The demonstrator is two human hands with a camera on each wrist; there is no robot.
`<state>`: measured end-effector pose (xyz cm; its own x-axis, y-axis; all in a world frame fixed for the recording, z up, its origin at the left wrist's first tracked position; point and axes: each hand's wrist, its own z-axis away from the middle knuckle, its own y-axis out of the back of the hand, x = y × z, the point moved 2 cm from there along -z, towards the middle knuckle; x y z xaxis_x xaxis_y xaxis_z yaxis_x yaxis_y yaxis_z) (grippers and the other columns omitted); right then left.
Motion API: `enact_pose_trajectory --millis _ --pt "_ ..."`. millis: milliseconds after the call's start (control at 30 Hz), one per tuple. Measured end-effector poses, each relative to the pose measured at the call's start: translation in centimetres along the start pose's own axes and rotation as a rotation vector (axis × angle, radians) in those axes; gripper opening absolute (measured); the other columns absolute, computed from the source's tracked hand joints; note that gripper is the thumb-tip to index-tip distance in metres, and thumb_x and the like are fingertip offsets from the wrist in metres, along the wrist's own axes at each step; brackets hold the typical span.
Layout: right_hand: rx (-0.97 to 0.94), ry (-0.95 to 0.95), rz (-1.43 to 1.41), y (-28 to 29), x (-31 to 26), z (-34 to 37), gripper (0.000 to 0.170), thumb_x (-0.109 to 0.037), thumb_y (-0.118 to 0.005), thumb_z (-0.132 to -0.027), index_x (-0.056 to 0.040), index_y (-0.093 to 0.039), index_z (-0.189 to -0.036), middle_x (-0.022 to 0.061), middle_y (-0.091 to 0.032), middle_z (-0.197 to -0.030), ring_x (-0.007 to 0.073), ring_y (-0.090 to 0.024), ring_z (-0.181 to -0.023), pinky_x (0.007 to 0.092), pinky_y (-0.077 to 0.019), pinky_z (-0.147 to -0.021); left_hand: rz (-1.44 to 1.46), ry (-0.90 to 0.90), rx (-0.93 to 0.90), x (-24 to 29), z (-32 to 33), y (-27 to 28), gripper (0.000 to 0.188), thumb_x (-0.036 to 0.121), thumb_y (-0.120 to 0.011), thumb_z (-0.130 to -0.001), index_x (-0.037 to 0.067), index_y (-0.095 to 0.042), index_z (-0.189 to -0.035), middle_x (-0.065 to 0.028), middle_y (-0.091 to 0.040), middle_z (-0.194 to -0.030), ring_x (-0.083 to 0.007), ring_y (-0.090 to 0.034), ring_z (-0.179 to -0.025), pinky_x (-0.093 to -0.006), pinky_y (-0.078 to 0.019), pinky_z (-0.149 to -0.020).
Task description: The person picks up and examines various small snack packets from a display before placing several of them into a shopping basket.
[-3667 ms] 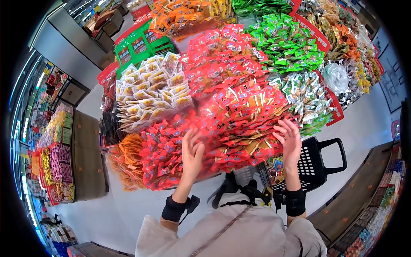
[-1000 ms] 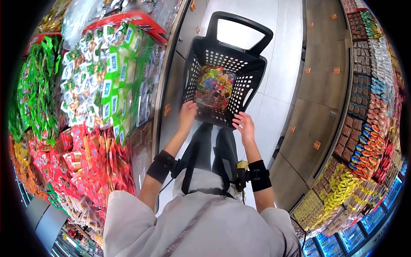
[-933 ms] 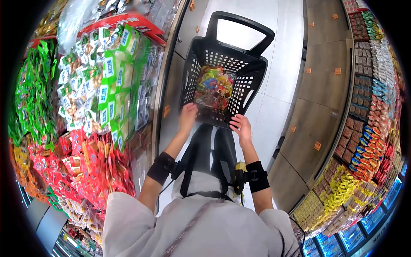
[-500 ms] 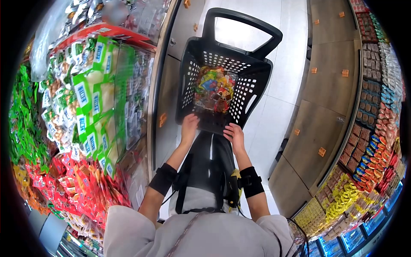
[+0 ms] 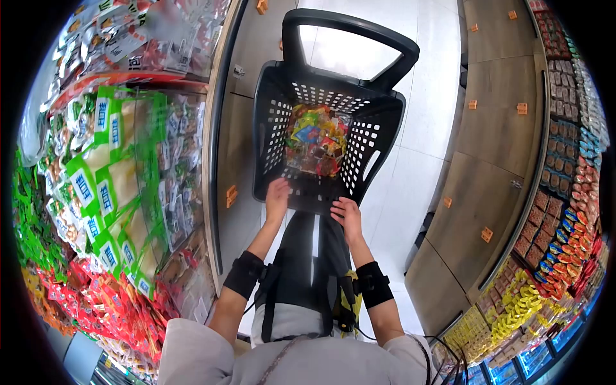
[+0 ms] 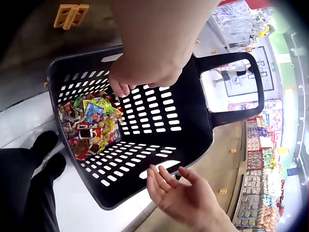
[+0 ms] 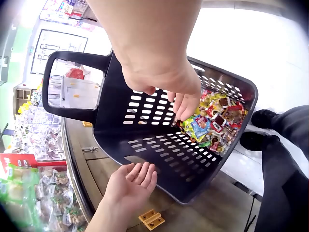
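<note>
A black basket (image 5: 264, 154) with slotted walls stands in front of the person, its handle (image 5: 359, 24) at the far end. Colourful wrapped snacks (image 5: 316, 131) lie on its bottom. At the near rim, my left hand (image 5: 277, 200) is on the left and my right hand (image 5: 348, 218) on the right, both with relaxed, slightly bent fingers. In the left wrist view my right hand (image 6: 186, 195) is palm up beside the basket wall; in the right wrist view my left hand (image 7: 128, 186) looks similar. Neither hand holds anything; contact with the rim cannot be told.
Snack bins with green-and-white packets (image 5: 115, 173) and red packets (image 5: 119, 301) line the left side. Wooden cabinets (image 5: 478, 192) and a packed snack shelf (image 5: 564, 212) run along the right. Pale floor (image 5: 398, 186) shows between basket and cabinets.
The view has turned from the heaped red packets to the basket in the aisle. More recently, the left display has slid left and down in view, and both hands sit slightly lower, still holding nothing.
</note>
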<state>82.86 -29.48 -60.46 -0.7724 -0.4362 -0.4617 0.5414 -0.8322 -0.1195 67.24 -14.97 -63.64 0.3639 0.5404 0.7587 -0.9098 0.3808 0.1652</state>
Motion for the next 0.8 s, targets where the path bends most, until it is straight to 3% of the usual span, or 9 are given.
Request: enact_pose_trajectory --millis 100,267,333,433,567,600,700,800 --pt "0.034 -0.008 -0.036 0.1 0.7 -1.4 0.029 -0.023 -0.039 -0.088 -0.0017 -0.047 -0.107 0.011 -0.056 -0.095 0.0183 -0.056 -0.082 0.0295 -0.0483 -0.071 -0.077 -0.09 0.022 -0.9 -3.4 -0.7 0.024 0.006 -0.051 -0.083 0.005 -0.049 -0.107 -0.0069 -0.056 -0.102 -0.0108 -0.054 -0.088 -0.0223 -0.0434 -0.073" --pt "0.006 -0.038 -0.017 -0.1 2.2 -5.7 0.032 -0.025 -0.037 -0.09 -0.0012 -0.046 -0.11 0.0126 -0.055 -0.1 0.02 -0.056 -0.087 0.0317 -0.0487 -0.075 -0.194 -0.21 0.007 -1.7 -10.5 -3.9 0.023 0.004 -0.056 -0.079 0.001 -0.051 -0.101 -0.0106 -0.058 -0.095 -0.0132 -0.057 -0.084 -0.0232 -0.0444 -0.076" --pt "-0.008 -0.027 -0.035 -0.4 2.4 -7.4 0.032 -0.025 -0.037 -0.09 -0.0011 -0.046 -0.11 0.0126 -0.055 -0.1 0.0201 -0.056 -0.087 0.0319 -0.0488 -0.075 -0.344 -0.271 0.03 -6.4 -16.1 -5.0 0.024 0.005 -0.058 -0.077 0.0 -0.05 -0.099 -0.011 -0.059 -0.091 -0.0139 -0.058 -0.077 -0.0234 -0.0459 -0.071" --pt "-0.015 -0.036 -0.083 -0.9 2.6 -9.5 0.031 -0.022 -0.037 -0.089 -0.0009 -0.045 -0.11 0.0131 -0.055 -0.101 0.0205 -0.056 -0.088 0.0325 -0.0483 -0.077 -0.457 -0.271 -0.011 -6.0 -19.5 -7.5 0.027 0.01 -0.06 -0.07 0.001 -0.053 -0.095 -0.0156 -0.056 -0.093 -0.0272 -0.057 -0.085 -0.0333 -0.0454 -0.074" --pt "-0.024 -0.031 -0.151 -1.4 2.9 -12.1 0.031 -0.02 -0.039 -0.088 -0.0005 -0.045 -0.111 0.0131 -0.054 -0.102 0.021 -0.055 -0.089 0.0331 -0.0471 -0.079 -0.678 -0.545 0.053 -5.1 -22.5 -10.2 0.031 0.007 -0.06 -0.07 0.003 -0.053 -0.1 -0.0136 -0.056 -0.091 -0.0243 -0.058 -0.082 -0.0334 -0.0459 -0.072" --pt "-0.024 -0.033 -0.162 -1.5 3.1 -12.7 0.031 -0.02 -0.039 -0.087 -0.0004 -0.045 -0.111 0.0131 -0.054 -0.102 0.0211 -0.055 -0.089 0.0332 -0.0468 -0.08 -0.707 -0.486 0.008 -5.6 -24.1 -10.9 0.033 0.008 -0.062 -0.067 0.003 -0.054 -0.099 -0.015 -0.055 -0.094 -0.0308 -0.054 -0.089 -0.0367 -0.0437 -0.078" --pt "-0.019 -0.045 -0.174 -1.6 3.4 -14.5 0.031 -0.02 -0.04 -0.087 -0.0003 -0.045 -0.111 0.013 -0.054 -0.102 0.0212 -0.055 -0.09 0.0331 -0.0468 -0.08 -0.769 -0.538 -0.133 -6.1 -26.5 -12.6 0.033 0.011 -0.064 -0.068 0.003 -0.054 -0.098 -0.015 -0.055 -0.097 -0.0308 -0.053 -0.093 -0.0371 -0.0426 -0.08" --pt "-0.056 -0.005 -0.185 -1.5 3.7 -15.7 0.032 -0.021 -0.04 -0.088 -0.0002 -0.045 -0.112 0.0123 -0.054 -0.103 0.0207 -0.055 -0.09 0.033 -0.0463 -0.08 -0.924 -0.465 -0.154 -7.6 -29.5 -14.2 0.033 0.015 -0.065 -0.068 0.004 -0.054 -0.097 -0.0147 -0.055 -0.1 -0.0306 -0.051 -0.097 -0.0373 -0.0414 -0.083"
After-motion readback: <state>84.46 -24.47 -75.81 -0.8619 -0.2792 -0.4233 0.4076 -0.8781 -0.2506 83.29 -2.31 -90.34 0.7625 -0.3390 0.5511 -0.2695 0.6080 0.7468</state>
